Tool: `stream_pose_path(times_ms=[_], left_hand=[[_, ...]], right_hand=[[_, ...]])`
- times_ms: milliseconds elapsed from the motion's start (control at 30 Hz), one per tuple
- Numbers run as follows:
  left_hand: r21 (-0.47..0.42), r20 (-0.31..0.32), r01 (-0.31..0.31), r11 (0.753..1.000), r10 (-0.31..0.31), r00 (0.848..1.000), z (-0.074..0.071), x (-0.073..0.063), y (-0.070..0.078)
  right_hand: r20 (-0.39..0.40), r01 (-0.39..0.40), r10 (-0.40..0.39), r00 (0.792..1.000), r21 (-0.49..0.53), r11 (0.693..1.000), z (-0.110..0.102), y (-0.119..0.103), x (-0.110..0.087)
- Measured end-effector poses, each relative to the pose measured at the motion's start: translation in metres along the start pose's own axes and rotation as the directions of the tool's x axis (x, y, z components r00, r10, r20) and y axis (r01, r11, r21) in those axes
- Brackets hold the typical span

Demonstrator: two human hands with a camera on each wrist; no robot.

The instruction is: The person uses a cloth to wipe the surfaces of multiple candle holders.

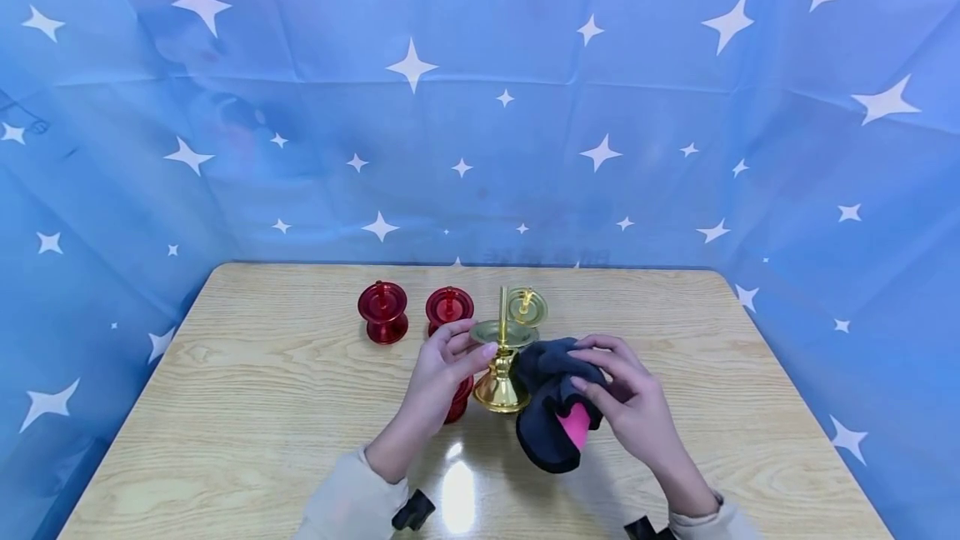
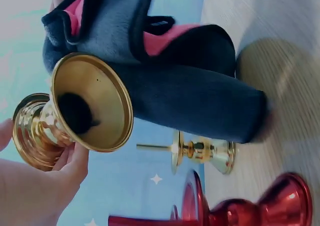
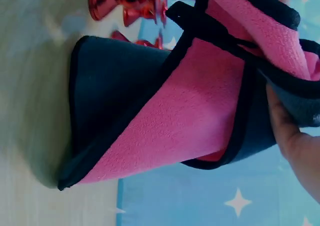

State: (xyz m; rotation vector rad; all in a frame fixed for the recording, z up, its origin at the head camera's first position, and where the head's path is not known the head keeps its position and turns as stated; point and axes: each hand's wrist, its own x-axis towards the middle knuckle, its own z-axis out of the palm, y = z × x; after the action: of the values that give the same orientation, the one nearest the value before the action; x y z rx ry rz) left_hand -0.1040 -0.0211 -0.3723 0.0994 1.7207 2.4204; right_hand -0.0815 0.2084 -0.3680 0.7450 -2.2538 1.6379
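A shiny gold candle holder (image 1: 501,390), with a dish and a central spike, is raised off the table in my left hand (image 1: 435,373). Thumb and fingers grip it around the dish and stem; the left wrist view shows its hollow base (image 2: 111,106). My right hand (image 1: 633,402) holds a bunched cloth (image 1: 551,369), dark grey on one side and pink on the other, with black edging. The cloth lies against the right side of the gold holder, and a loose flap hangs down. Some of the right fingers are hidden by its folds in the right wrist view.
A second gold candle holder (image 1: 527,307) stands behind the raised one. Red candle holders stand on the wooden table (image 1: 262,390): one at back left (image 1: 384,315), another at back middle (image 1: 450,304), and one partly hidden (image 1: 459,402) by my left hand. A blue star-patterned curtain (image 1: 480,123) hangs behind.
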Motion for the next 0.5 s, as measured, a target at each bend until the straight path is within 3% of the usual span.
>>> stream_pose_path(times_ms=[167, 300, 400, 500], left_hand=[[0.018, 0.009, 0.018, 1.000, -0.018, 1.000, 0.009, 0.003, -0.003], [0.085, 0.036, 0.023, 0.996, -0.026, 0.999, 0.009, 0.004, -0.008], [0.184, 0.131, 0.010, 0.983, -0.035, 0.991, 0.004, 0.004, -0.011], [0.253, 0.266, -0.018, 0.967, -0.052, 0.963, -0.004, 0.003, -0.011]], right_hand=[[0.020, 0.016, -0.017, 1.000, 0.062, 0.998, 0.014, 0.004, -0.003], [0.009, 0.011, -0.012, 1.000, 0.091, 0.996, 0.020, 0.006, -0.003], [-0.004, -0.010, 0.010, 1.000, 0.092, 0.996, 0.020, 0.006, -0.004], [-0.017, -0.024, 0.026, 1.000, 0.086, 0.996, 0.018, 0.006, -0.003]])
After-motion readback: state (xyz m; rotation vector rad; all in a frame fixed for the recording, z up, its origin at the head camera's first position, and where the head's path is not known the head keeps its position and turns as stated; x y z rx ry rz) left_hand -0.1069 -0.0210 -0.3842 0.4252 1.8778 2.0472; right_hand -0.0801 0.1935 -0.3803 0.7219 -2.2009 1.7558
